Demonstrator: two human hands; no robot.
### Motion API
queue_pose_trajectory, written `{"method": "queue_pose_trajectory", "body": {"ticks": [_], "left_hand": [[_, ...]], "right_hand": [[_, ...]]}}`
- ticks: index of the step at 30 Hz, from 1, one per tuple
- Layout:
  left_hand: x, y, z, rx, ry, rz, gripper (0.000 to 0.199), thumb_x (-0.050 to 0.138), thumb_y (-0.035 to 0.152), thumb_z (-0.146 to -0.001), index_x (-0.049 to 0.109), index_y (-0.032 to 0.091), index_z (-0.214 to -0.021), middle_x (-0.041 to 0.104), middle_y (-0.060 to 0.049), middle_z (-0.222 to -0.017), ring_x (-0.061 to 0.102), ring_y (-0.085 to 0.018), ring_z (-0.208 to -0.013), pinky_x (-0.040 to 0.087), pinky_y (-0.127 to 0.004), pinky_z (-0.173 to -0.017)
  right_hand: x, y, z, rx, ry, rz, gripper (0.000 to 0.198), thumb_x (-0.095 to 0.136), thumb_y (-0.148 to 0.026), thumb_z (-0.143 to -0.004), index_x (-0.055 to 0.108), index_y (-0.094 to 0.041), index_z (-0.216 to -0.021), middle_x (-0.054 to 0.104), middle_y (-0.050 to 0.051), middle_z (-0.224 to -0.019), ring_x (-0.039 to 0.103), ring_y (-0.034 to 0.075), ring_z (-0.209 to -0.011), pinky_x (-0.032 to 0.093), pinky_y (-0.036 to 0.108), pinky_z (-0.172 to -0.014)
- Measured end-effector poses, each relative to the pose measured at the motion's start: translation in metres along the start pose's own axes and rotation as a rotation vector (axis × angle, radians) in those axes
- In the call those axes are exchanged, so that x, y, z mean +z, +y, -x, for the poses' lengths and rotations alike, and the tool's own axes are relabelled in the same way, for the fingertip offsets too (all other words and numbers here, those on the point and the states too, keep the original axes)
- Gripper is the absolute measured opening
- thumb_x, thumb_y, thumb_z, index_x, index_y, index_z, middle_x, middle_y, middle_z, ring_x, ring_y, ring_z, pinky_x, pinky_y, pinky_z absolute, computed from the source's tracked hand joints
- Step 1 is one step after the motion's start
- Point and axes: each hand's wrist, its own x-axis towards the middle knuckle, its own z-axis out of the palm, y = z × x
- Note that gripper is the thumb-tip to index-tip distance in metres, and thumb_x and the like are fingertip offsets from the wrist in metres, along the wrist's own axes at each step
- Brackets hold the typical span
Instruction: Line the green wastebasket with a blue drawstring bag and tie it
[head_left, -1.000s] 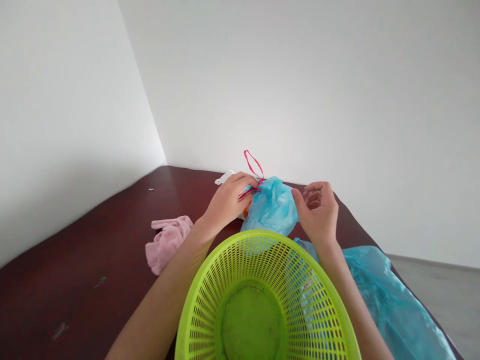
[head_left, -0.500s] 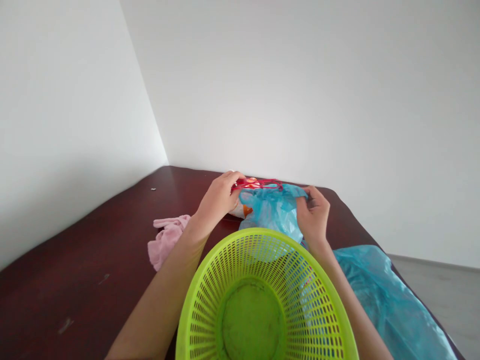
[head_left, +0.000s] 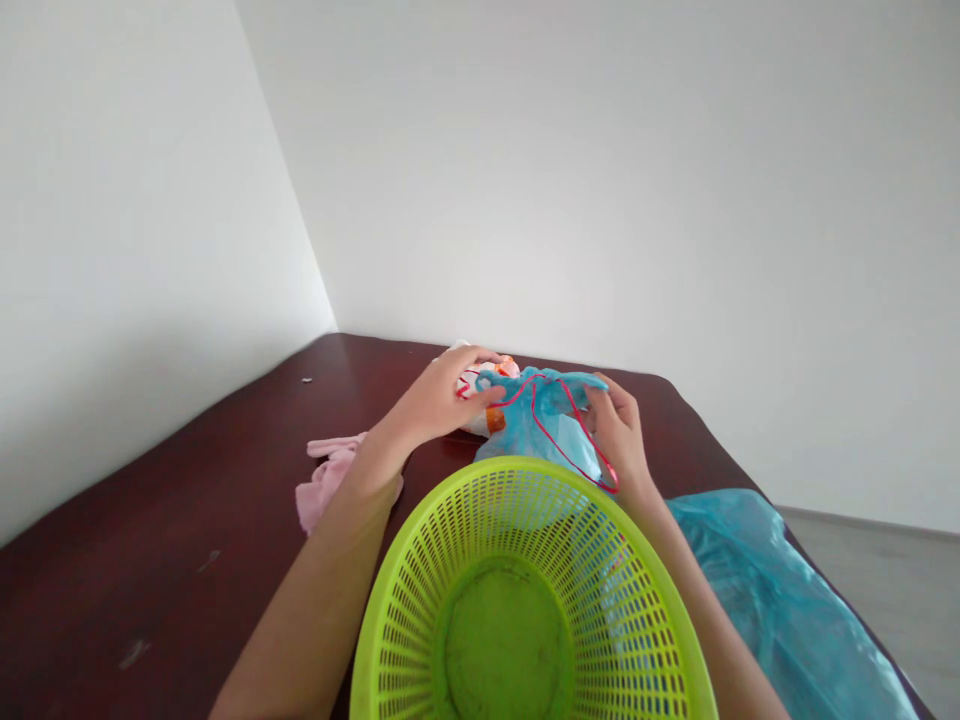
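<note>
A thin blue plastic bag [head_left: 529,415] stands gathered at its top behind the green basket. A pink-red string [head_left: 564,452] lies across the bag's neck and hangs down its front in a loop. My left hand [head_left: 442,395] is at the bag's left side, thumb and fingers spread apart, with part of the string and the bag's edge showing in the gap. My right hand [head_left: 616,428] pinches the bag's upper right corner. Behind my left hand is a white item with orange patches [head_left: 495,420], partly hidden. The bag's lower part is behind the basket.
The green slotted basket [head_left: 502,640] stands close in front, between my forearms. A pink cloth [head_left: 330,480] lies beside my left forearm. Another blue plastic sheet or bag [head_left: 780,600] spreads over the right edge of the dark red table [head_left: 150,540]. White walls [head_left: 570,180] rise behind.
The string, bunched and stretched from my left hand before, now hangs in a loop over the bag's front. My left hand's fingers have spread; my right hand has shifted slightly left.
</note>
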Motion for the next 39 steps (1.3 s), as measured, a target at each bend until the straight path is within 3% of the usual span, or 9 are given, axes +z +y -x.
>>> {"method": "queue_pose_trajectory", "body": {"ticks": [4, 10, 13, 16, 21, 25, 31, 34, 39], "left_hand": [[0.014, 0.011, 0.001, 0.05, -0.355, 0.314, 0.036, 0.078, 0.035, -0.113, 0.076, 0.031, -0.148, 0.081, -0.013, -0.151, 0.081, -0.029, -0.134, 0.065, -0.051, -0.12], [0.026, -0.001, -0.003, 0.062, -0.368, 0.386, 0.035, 0.072, 0.023, -0.101, 0.083, 0.03, -0.134, 0.085, -0.011, -0.13, 0.083, -0.029, -0.123, 0.067, -0.054, -0.115], [0.028, -0.007, -0.006, 0.022, -0.382, 0.599, 0.031, 0.066, 0.031, -0.103, 0.084, 0.028, -0.128, 0.087, -0.012, -0.129, 0.084, -0.032, -0.122, 0.069, -0.054, -0.111], [0.032, -0.004, -0.006, -0.062, -0.322, 0.615, 0.029, 0.07, 0.046, -0.11, 0.083, 0.026, -0.124, 0.085, -0.013, -0.129, 0.083, -0.031, -0.118, 0.067, -0.049, -0.107], [0.045, 0.006, -0.007, -0.099, -0.252, 0.476, 0.04, 0.092, 0.057, -0.1, 0.079, 0.02, -0.106, 0.081, -0.007, -0.108, 0.075, -0.023, -0.1, 0.06, -0.038, -0.095], [0.053, 0.001, -0.01, -0.156, -0.149, 0.561, 0.041, 0.086, 0.059, -0.107, 0.075, 0.02, -0.1, 0.073, -0.003, -0.093, 0.066, -0.017, -0.084, 0.054, -0.031, -0.079], [0.061, -0.001, -0.014, -0.342, 0.045, 0.916, 0.047, 0.097, 0.06, -0.098, 0.07, 0.022, -0.106, 0.077, -0.003, -0.102, 0.078, -0.018, -0.089, 0.065, -0.031, -0.085], [0.065, 0.004, -0.014, -0.355, 0.054, 0.972, 0.043, 0.101, 0.052, -0.095, 0.074, 0.021, -0.106, 0.079, -0.003, -0.101, 0.078, -0.016, -0.089, 0.066, -0.03, -0.09], [0.067, 0.009, -0.017, -0.479, 0.159, 1.149, 0.027, 0.1, 0.032, -0.095, 0.078, 0.02, -0.105, 0.077, 0.0, -0.088, 0.073, -0.012, -0.074, 0.061, -0.023, -0.073]], "right_hand": [[0.007, 0.0, 0.002, 0.02, -0.17, 0.064, 0.046, 0.082, -0.07, -0.103, 0.081, -0.025, -0.094, 0.079, 0.004, -0.091, 0.073, 0.022, -0.082, 0.065, 0.036, -0.079], [0.013, -0.001, 0.01, 0.009, -0.22, -0.013, 0.024, 0.077, -0.049, -0.105, 0.077, -0.031, -0.12, 0.086, 0.006, -0.137, 0.08, 0.029, -0.123, 0.067, 0.047, -0.111], [0.016, -0.002, 0.014, -0.021, -0.285, -0.124, 0.031, 0.077, -0.042, -0.105, 0.071, -0.035, -0.135, 0.074, 0.004, -0.166, 0.073, 0.03, -0.149, 0.06, 0.053, -0.128], [0.02, -0.002, 0.015, -0.026, -0.345, -0.126, 0.041, 0.087, -0.043, -0.103, 0.068, -0.036, -0.139, 0.067, 0.005, -0.176, 0.071, 0.031, -0.154, 0.058, 0.055, -0.133], [0.019, 0.002, 0.009, -0.099, -0.31, -0.011, 0.055, 0.094, -0.036, -0.1, 0.068, -0.036, -0.149, 0.072, 0.008, -0.169, 0.069, 0.031, -0.157, 0.056, 0.055, -0.136], [0.012, 0.01, 0.002, -0.054, -0.327, -0.091, 0.065, 0.097, -0.038, -0.096, 0.063, -0.038, -0.151, 0.072, 0.008, -0.168, 0.081, 0.029, -0.134, 0.071, 0.049, -0.111], [0.012, 0.021, -0.004, -0.103, -0.017, 0.099, 0.046, 0.104, -0.051, -0.089, 0.071, -0.029, -0.115, 0.08, 0.002, -0.108, 0.074, 0.02, -0.09, 0.064, 0.035, -0.079], [0.015, 0.022, -0.003, -0.033, -0.089, 0.07, 0.044, 0.099, -0.06, -0.093, 0.074, -0.028, -0.108, 0.082, 0.004, -0.105, 0.075, 0.022, -0.09, 0.064, 0.037, -0.081], [0.015, 0.021, -0.003, 0.106, -0.238, 0.046, 0.038, 0.1, -0.055, -0.087, 0.079, -0.026, -0.1, 0.084, 0.002, -0.094, 0.075, 0.022, -0.083, 0.063, 0.038, -0.079]]}}
